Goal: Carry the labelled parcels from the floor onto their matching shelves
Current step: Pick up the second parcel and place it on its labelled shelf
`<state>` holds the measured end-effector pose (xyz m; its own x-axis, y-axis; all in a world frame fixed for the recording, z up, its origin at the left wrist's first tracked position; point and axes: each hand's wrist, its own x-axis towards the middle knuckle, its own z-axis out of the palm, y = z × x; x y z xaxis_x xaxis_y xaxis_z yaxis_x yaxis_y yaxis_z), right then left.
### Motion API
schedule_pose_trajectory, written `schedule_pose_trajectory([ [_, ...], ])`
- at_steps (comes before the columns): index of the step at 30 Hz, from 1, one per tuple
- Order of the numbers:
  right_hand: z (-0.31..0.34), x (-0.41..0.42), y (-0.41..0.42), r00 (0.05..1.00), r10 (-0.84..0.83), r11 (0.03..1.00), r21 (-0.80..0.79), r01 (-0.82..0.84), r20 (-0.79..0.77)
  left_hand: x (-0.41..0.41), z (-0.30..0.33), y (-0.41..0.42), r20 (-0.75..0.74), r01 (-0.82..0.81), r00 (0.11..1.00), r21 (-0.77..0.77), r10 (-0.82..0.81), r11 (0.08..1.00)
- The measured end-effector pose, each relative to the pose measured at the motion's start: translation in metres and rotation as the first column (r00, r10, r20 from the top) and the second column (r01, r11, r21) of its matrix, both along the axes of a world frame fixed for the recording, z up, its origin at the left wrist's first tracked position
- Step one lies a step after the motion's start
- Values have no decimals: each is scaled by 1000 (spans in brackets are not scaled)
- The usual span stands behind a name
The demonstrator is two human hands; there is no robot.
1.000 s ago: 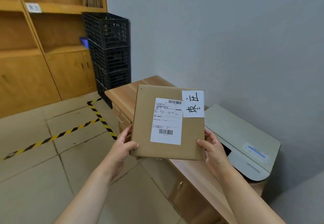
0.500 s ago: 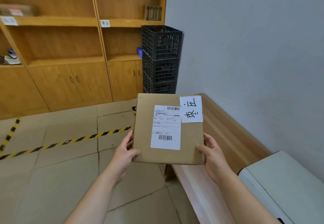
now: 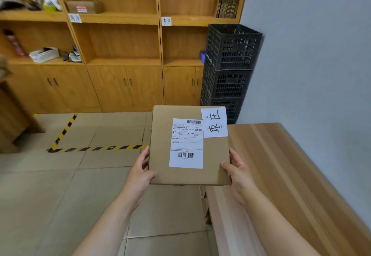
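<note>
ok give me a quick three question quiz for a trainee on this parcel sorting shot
1. True or false: the cardboard parcel is held by the left hand and the right hand at opposite side edges.
2. What stands right of the wooden shelving? A) stacked black crates B) a ladder C) a trolley
3. Fill in: the handwritten white label sits at the parcel's top ____ corner.

Key: 1 true; 2 A, the stacked black crates; 3 right.
</note>
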<state>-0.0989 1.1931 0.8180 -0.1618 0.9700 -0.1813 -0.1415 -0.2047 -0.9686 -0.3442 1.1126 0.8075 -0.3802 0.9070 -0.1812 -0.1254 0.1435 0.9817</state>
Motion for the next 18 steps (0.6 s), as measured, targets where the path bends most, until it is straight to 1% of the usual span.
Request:
schedule_pose_trajectory([
  [4, -3, -31, 36, 999, 28, 999, 17, -28, 19, -27, -4, 29, 8, -40, 999, 13, 40, 999],
  [7, -3, -60, 66, 999, 33, 999, 30, -34, 39, -56, -7, 56, 25, -30, 999, 32, 29, 999],
  [11, 4, -110, 107, 997, 31, 998, 57, -35, 69, -110, -5, 97, 26, -14, 1000, 42, 13, 999],
  [16, 21, -182, 157, 995, 44, 995, 82, -51, 86, -176, 14, 147, 27, -30, 999, 72, 28, 997],
  [18, 22, -206, 176, 995, 42, 995, 84, -50, 91, -199, 17, 167, 7, -24, 1000, 75, 24, 997],
])
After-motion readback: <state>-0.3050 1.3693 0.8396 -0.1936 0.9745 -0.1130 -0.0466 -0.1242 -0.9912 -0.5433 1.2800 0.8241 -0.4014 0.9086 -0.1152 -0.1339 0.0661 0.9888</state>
